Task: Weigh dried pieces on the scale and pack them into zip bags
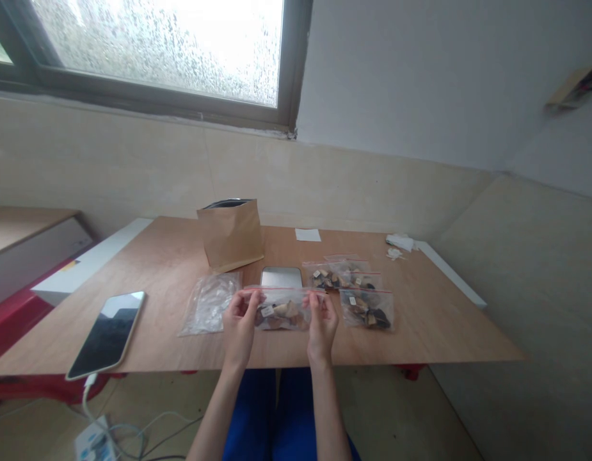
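Observation:
Between my two hands is a clear zip bag (286, 314) with a red seal line, holding brown and tan pieces and a small white label. My left hand (241, 317) pinches its upper left corner. At the upper right corner, the fingers of my right hand (321, 320) are closed on it too. Just behind the bag lies a silver flat device (281, 277), partly hidden by it. Several similar filled zip bags (367, 310) lie to the right of my right hand. Left of my left hand is a pile of clear plastic bags (209, 304).
A brown paper pouch (232, 237) stands open at the back left. A tablet-like phone (108, 333) with a white cable (87, 394) lies at the left front edge. White paper (308, 235) and crumpled tissue (400, 242) lie along the back of the wooden table (434, 320).

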`<state>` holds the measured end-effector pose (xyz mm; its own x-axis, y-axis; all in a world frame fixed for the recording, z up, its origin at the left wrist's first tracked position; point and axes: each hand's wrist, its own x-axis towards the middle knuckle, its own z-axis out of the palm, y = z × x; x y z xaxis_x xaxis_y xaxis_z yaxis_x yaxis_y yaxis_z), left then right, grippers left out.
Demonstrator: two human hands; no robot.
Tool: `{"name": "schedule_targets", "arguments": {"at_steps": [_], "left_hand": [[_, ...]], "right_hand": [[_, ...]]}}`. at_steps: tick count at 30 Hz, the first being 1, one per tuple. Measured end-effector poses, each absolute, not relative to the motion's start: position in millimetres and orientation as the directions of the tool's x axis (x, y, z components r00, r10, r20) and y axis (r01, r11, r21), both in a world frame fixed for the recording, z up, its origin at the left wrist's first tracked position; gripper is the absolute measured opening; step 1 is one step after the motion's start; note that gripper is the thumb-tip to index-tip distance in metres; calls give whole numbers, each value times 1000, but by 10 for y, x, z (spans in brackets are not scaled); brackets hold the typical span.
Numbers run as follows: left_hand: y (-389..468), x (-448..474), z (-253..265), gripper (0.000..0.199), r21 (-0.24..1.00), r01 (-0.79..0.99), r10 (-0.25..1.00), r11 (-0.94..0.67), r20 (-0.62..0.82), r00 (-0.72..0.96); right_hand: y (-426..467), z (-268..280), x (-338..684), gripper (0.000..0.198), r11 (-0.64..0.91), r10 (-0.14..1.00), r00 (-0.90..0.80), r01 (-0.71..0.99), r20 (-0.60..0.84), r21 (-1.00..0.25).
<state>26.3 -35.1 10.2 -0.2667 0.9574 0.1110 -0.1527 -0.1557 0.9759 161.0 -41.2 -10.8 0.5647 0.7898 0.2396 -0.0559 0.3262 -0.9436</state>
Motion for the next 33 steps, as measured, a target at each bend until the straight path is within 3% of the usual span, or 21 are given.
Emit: {"name": "schedule_targets", "arguments": {"at_steps": [8, 25, 29, 33], "left_hand": [[-331, 250, 125, 27, 978, -173, 991, -116, 103, -85], [-339, 252, -2, 34, 989, -134, 993, -54, 40, -109], [-337, 242, 11, 33, 990, -127, 988, -67, 49, -146], [-345, 181, 49, 31, 992, -106, 997, -71, 69, -27]], "right_hand": [[-415, -118, 1621, 30, 217, 869, 476, -123, 134, -968], [-447, -115, 1717, 32, 191, 864, 459, 79, 206, -978], [-445, -124, 1721, 32, 174, 884, 437, 19, 165, -985], [-436, -179, 1723, 33, 142, 907, 413, -111, 84, -984]]}}
